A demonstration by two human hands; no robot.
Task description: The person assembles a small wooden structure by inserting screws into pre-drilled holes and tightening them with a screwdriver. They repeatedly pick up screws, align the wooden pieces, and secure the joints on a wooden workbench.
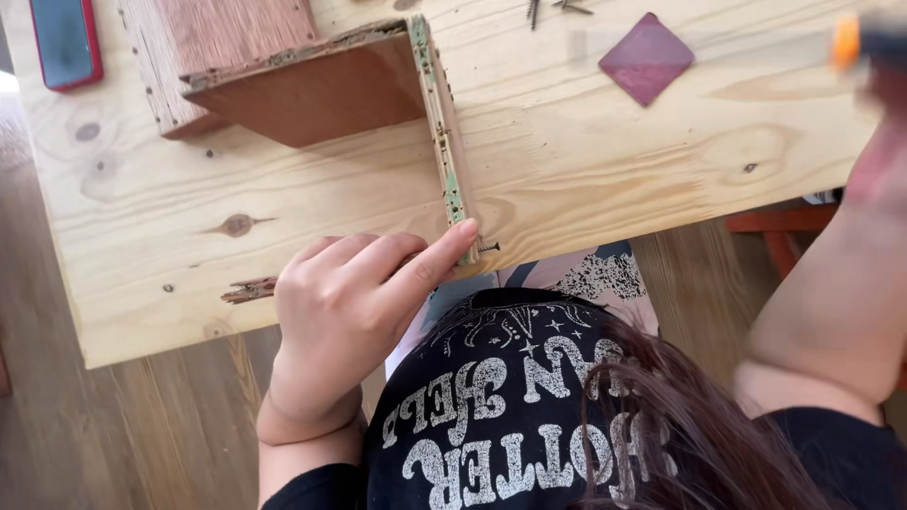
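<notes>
My left hand [354, 297] rests at the near edge of a pale pine tabletop [586, 161]. Its forefinger and thumb pinch a small dark screw [486, 246] against the near end of an upright reddish-brown board [444, 142] with a worn green edge. That board joins a second brown panel [312, 90] into a corner. My right hand [883, 104] is raised at the right edge, blurred, gripping a tool with an orange part [847, 40].
A red-cased phone [64, 40] lies at the table's far left. A dark red diamond-shaped tile [646, 57] sits at the far right, with loose screws [553, 8] beside it. A brown wooden floor [113, 425] and a red stool part [779, 227] show below.
</notes>
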